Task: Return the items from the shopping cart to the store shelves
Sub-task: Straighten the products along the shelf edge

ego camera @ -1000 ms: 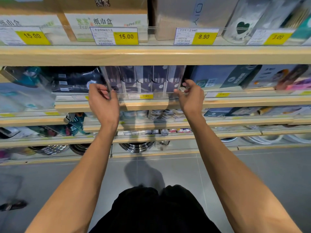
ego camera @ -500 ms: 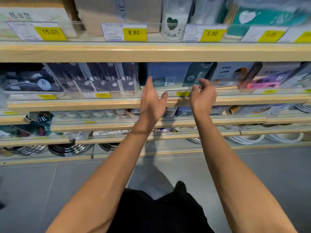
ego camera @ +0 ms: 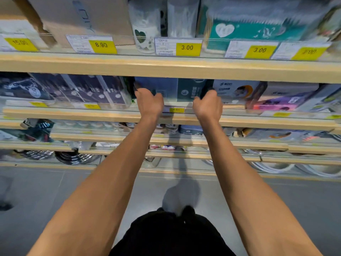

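The shelving [ego camera: 166, 69] fills the view, several light wooden boards stacked one above another with yellow price tags [ego camera: 187, 48] along their front edges. Grey floor [ego camera: 55, 191] shows below.

On the second shelf from the top stands a row of boxed and wrapped goods. Between a set of dark packs [ego camera: 83, 91] on the left and a white box [ego camera: 234, 89] on the right sits the blue and green box [ego camera: 175, 89], which both hands have reached. It stands just behind the clear front rail, its broad face turned out toward the person. Its long axis appears to run side to side along the shelf, though the hands cover both ends, so that is a judgement.

The left hand [ego camera: 149, 102] has its fingers curled around the box's left edge, and the right hand [ego camera: 208, 104] curls around the right edge in the same way, so the box is held between them.

It looks like a printed cardboard carton, probably light and fairly stiff, with smooth faces that may slip a little. The two short ends, where the hands already are, seem the sensible places to hold it, since squeezing the wide face could dent it.
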The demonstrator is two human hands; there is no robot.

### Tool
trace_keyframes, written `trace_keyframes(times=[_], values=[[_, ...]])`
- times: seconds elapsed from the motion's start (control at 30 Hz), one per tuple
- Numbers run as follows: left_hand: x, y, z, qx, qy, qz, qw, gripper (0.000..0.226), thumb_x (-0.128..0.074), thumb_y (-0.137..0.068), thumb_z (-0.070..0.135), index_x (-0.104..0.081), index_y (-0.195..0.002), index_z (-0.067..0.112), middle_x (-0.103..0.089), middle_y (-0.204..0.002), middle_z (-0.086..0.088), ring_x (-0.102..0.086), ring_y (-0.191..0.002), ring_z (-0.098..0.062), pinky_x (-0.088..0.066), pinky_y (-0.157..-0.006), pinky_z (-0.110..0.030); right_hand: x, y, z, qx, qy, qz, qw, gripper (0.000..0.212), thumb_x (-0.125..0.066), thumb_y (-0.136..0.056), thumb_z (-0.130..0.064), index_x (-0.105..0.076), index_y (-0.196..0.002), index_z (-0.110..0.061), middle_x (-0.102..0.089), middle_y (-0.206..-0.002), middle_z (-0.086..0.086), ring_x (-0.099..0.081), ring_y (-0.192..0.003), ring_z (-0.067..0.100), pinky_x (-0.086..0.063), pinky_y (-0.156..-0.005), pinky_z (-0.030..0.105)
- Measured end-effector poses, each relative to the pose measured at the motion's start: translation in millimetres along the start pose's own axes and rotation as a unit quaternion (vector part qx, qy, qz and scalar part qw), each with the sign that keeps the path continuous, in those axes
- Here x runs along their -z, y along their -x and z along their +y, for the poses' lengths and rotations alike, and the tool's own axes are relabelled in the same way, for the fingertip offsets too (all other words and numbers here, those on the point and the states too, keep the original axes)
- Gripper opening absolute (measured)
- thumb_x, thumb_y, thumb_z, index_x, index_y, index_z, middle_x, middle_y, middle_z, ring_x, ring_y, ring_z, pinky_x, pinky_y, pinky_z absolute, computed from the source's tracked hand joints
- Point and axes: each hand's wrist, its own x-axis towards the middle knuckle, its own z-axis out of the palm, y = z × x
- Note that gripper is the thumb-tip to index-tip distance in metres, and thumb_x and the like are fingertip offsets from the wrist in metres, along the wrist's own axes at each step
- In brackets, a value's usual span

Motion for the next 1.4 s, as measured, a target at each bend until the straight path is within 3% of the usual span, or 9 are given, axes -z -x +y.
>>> trace_keyframes(times=[0.17, 0.27, 0.4, 0.5, 0.63, 0.87, 1.0, 1.2, 1.4], values=[[9.3, -7.7, 3.5, 0.008, -0.002, 0.005, 1.0, 0.004, -0.048, -0.087, 0.004, -0.046, -0.09, 0.003, -0.049, -0.107, -0.018, -0.05, -0.094, -0.032, -0.048, -0.09, -0.049, 7.1, 4.0, 9.8, 0.041, 0.075, 0.058, 0.995, 0.022, -0.053, -0.097, -0.02, -0.062, -0.113, -0.009, -0.07, -0.108, 0.015, -0.065, -0.103, 0.036, -0.048, -0.08, 0.039], [12.4, -3.9, 2.9, 0.001, -0.011, -0.004, 1.0, 0.014, -0.047, -0.088, 0.002, -0.04, -0.079, 0.01, -0.045, -0.102, -0.014, -0.046, -0.091, -0.026, -0.047, -0.088, -0.046, 6.4, 3.1, 11.0, 0.054, 0.085, 0.056, 0.993, 0.018, -0.052, -0.096, -0.017, -0.063, -0.106, -0.007, -0.07, -0.104, 0.017, -0.064, -0.1, 0.038, -0.045, -0.074, 0.038], [14.4, 0.0, -2.5, -0.011, -0.013, -0.004, 1.0, 0.024, -0.048, -0.087, -0.001, -0.047, -0.11, -0.005, -0.046, -0.102, -0.014, -0.046, -0.09, -0.025, -0.047, -0.088, -0.047, 0.5, -2.0, 3.6, 0.047, 0.064, 0.003, 0.997, 0.017, -0.053, -0.094, -0.014, -0.061, -0.104, -0.003, -0.067, -0.09, 0.015, -0.064, -0.091, 0.037, -0.04, -0.067, 0.035], [14.7, 3.4, -2.4, -0.01, -0.003, -0.022, 1.0, 0.03, -0.047, -0.085, -0.002, -0.044, -0.115, -0.003, -0.051, -0.117, -0.019, -0.051, -0.102, -0.03, -0.047, -0.096, -0.048, -0.4, -5.8, -0.8, 0.021, -0.02, -0.017, 0.999, 0.011, -0.054, -0.09, -0.007, -0.062, -0.096, 0.0, -0.061, -0.081, 0.011, -0.062, -0.081, 0.033, -0.04, -0.064, 0.032], [17.3, 6.6, -0.5, 0.004, 0.026, -0.025, 0.999, 0.036, -0.045, -0.085, 0.001, -0.041, -0.12, 0.002, -0.05, -0.123, -0.018, -0.053, -0.109, -0.033, -0.047, -0.099, -0.049, -0.8, -8.7, 1.0, -0.021, -0.116, -0.029, 0.993, 0.039, -0.051, -0.083, 0.003, -0.063, -0.119, 0.0, -0.068, -0.097, 0.01, -0.062, -0.09, 0.027, -0.053, -0.081, 0.037], [22.3, 24.6, -18.3, -0.045, 0.044, 0.004, 0.998, 0.051, -0.045, -0.077, 0.006, -0.042, -0.127, 0.013, -0.053, -0.128, -0.007, -0.056, -0.111, -0.026, -0.049, -0.098, -0.049, -1.6, -3.1, 13.9, -0.014, -0.163, -0.07, 0.984, 0.053, -0.048, -0.084, 0.004, -0.053, -0.136, -0.002, -0.066, -0.116, 0.008, -0.06, -0.111, 0.023, -0.044, -0.094, 0.028], [20.8, 24.7, -21.7, -0.042, 0.01, 0.001, 0.999, 0.08, -0.041, -0.072, 0.014, -0.025, -0.15, 0.011, -0.044, -0.146, -0.013, -0.049, -0.128, -0.033, -0.046, -0.104, -0.05, -4.8, 5.1, 20.0, 0.026, -0.155, -0.071, 0.985, 0.056, -0.052, -0.084, 0.005, -0.05, -0.139, -0.007, -0.057, -0.113, 0.0, -0.052, -0.096, 0.011, -0.044, -0.082, 0.026], [10.9, 39.5, -14.6, -0.044, -0.021, -0.006, 0.999, 0.073, -0.048, -0.094, 0.004, -0.011, -0.157, 0.006, -0.024, -0.162, -0.011, -0.032, -0.144, -0.031, -0.031, -0.118, -0.043, -9.1, 23.4, 18.8, 0.042, -0.16, -0.066, 0.984, 0.062, -0.058, -0.084, 0.004, -0.048, -0.143, -0.013, -0.062, -0.129, 0.004, -0.062, -0.111, 0.021, -0.054, -0.097, 0.035], [6.7, 48.2, -14.8, -0.051, 0.019, 0.032, 0.998, 0.065, -0.053, -0.094, 0.001, -0.027, -0.154, 0.009, -0.033, -0.157, -0.007, -0.034, -0.144, -0.022, -0.031, -0.118, -0.034, -4.9, 29.2, 28.2, 0.052, -0.143, 0.012, 0.988, 0.05, -0.059, -0.085, -0.001, -0.058, -0.133, -0.013, -0.068, -0.117, 0.002, -0.063, -0.105, 0.02, -0.054, -0.092, 0.036]])
